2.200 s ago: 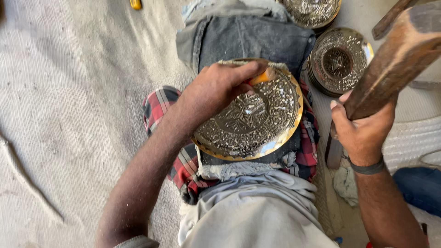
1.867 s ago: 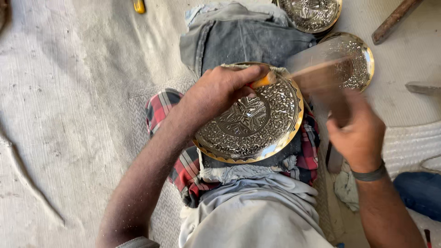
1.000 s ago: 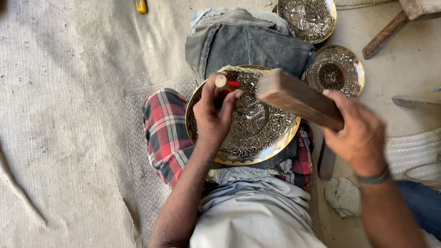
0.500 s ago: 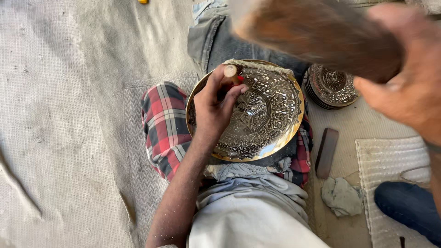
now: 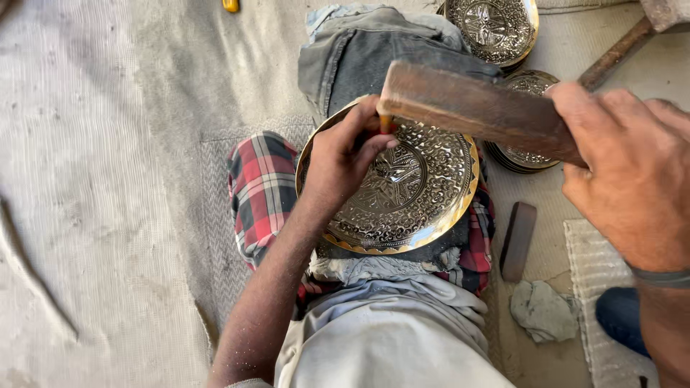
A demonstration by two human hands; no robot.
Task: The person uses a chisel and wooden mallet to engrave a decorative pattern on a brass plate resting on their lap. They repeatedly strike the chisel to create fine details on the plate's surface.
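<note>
An embossed round metal plate (image 5: pixel 417 194) with a golden rim lies on a red checked cloth (image 5: pixel 262 190) over my lap. My left hand (image 5: pixel 345 154) rests on the plate's upper left part and pinches a small punch (image 5: pixel 386 123) upright against it. My right hand (image 5: pixel 625 172) grips a long wooden mallet block (image 5: pixel 467 108), whose far end sits right on top of the punch.
Grey folded denim (image 5: pixel 359 54) lies beyond the plate. Two more embossed plates (image 5: pixel 496 25) (image 5: pixel 528 86) lie at the upper right, by a hammer handle (image 5: pixel 614 50). A dark block (image 5: pixel 517 241) and a crumpled rag (image 5: pixel 543 309) lie to the right. Beige cloth (image 5: pixel 108 179) covers the floor.
The mallet, raised high half a second ago, has come down onto the punch. My left hand stays on the plate with the punch.
</note>
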